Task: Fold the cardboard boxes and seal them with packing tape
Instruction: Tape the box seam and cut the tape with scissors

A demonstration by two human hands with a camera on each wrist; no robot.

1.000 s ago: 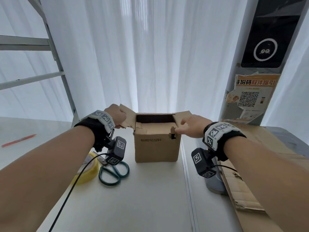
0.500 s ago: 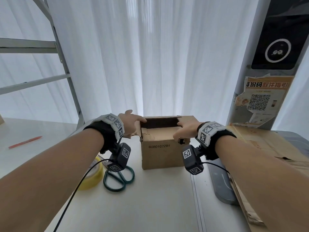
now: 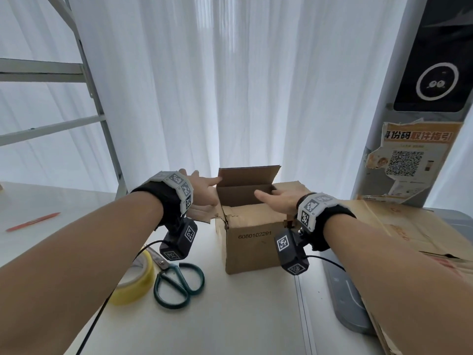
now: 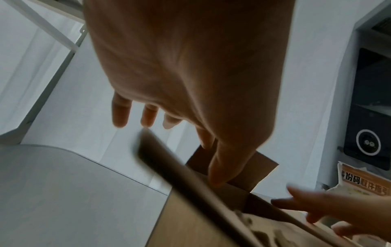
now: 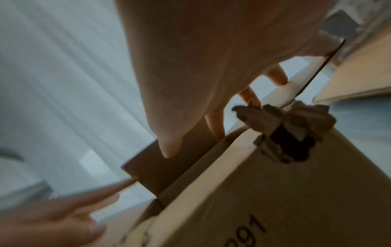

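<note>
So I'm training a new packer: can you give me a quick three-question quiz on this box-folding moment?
1. True or false: the far flap of the cardboard box stands upright.
2. Which lies nearer the box: (a) the scissors or (b) the yellow tape roll?
3. What is the left hand holding?

Key: 1 true; 2 a; 3 nothing, since its fingers reach out straight toward the far flap, like the right hand.

A white table (image 3: 230, 316) carries everything. On it stands an open cardboard box (image 3: 252, 242) (printed 6080102291 on its near side). Left of the box lie green-handled scissors (image 3: 176, 283), and just beside them a yellow tape roll (image 3: 135, 280). Far left lies an orange pen (image 3: 33, 221). At the right, flattened cardboard (image 3: 409, 234) overlaps a grey pad (image 3: 345, 298).
</note>
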